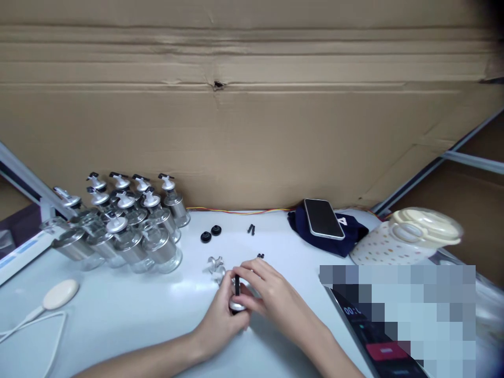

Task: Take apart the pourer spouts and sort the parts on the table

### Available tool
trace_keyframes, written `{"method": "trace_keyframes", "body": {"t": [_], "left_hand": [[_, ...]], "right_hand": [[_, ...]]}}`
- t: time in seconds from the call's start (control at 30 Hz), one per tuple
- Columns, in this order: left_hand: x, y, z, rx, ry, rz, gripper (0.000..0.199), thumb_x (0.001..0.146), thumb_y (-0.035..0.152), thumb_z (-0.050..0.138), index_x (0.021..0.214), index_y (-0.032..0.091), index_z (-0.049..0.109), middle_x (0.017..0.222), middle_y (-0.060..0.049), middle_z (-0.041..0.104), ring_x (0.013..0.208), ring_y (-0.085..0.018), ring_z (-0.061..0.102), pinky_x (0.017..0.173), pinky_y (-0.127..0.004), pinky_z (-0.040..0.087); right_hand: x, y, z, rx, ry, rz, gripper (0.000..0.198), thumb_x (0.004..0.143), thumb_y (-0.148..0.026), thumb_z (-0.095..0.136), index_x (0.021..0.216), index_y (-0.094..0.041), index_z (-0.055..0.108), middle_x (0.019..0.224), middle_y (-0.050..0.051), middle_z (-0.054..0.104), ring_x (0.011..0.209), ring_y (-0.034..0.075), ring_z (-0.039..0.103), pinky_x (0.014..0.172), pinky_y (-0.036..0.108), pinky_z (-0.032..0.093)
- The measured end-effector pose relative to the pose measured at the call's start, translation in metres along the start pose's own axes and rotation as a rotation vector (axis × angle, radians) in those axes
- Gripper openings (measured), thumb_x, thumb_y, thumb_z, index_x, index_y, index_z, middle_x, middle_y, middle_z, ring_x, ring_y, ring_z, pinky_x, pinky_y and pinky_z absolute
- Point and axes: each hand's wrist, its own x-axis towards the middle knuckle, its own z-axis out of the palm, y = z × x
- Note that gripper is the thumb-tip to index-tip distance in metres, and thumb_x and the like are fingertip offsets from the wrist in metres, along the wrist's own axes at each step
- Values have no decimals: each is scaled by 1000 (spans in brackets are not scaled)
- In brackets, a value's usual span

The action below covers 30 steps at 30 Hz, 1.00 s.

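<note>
One lid (237, 305): clasped by the left hand (221, 316), seemingly for steadiness, while the right hand (271, 290) pinched its black lever (237, 285); bottles (159, 251) stood beyond, leftward.

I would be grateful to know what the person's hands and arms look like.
The left grip and right grip are bare hands without gloves. The left forearm and right forearm show no sleeve, watch or bracelet. Some of each grip is hidden, so I cannot rule out rings.
</note>
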Motion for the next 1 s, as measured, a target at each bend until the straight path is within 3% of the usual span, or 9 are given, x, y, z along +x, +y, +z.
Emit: {"method": "trace_keyframes", "body": {"t": [0.1,0.17,0.33,0.47,0.6,0.77,0.87,1.0], "left_hand": [[1,-2,1,-26,-138,-63,41,67,15,54,103,17,35,66,7,54,43,-6,48,47,-20,39],[2,-4,1,-37,-190,-98,34,68,17,53,97,18,35,59,8,54,38,-5,45,41,-18,35],[3,-9,0,-44,-167,-70,30,60,9,47,84,20,32,50,13,40,36,-3,30,37,-16,23],[-2,-5,0,73,-175,-5,28,63,11,50,86,20,35,60,9,38,45,-4,32,43,-19,27],[-8,3,0,287,-332,65,26,69,16,59,81,19,37,74,4,44,64,-9,39,60,-23,33],[-8,5,-1,112,-389,-82,36,72,22,63,88,22,30,72,6,44,58,-7,35,55,-21,29],[-7,4,-4,42,-430,-39,36,74,26,62,90,21,29,73,5,43,59,-7,34,56,-22,29],[-6,1,-6,-2,-428,-24,31,81,33,55,91,22,29,75,4,44,57,-7,36,57,-22,30]], "right_hand": [[-1,3,4,-83,0,-70,16,89,-28,56,96,-16,63,79,6,64,70,19,56,62,32,46],[-3,4,7,-157,20,-165,18,93,-23,47,88,-14,62,73,6,61,64,18,50,58,31,41],[-7,5,17,-195,40,-234,28,93,-10,37,75,-16,57,71,5,58,64,17,43,58,30,36],[-6,0,18,-107,125,-191,28,93,-9,35,73,-17,54,67,5,56,62,16,43,56,28,37],[-3,-4,4,151,303,12,27,94,-12,35,73,-19,51,61,1,52,55,14,46,53,25,40],[-1,12,-15,278,441,422,24,91,-29,46,77,-20,63,68,3,58,62,16,56,56,26,44],[-2,34,-15,327,409,648,30,87,-39,47,80,-18,67,59,1,55,55,16,55,54,27,45],[5,65,-6,196,200,785,34,87,-36,39,88,-14,66,74,8,69,64,18,63,62,27,49]]}}
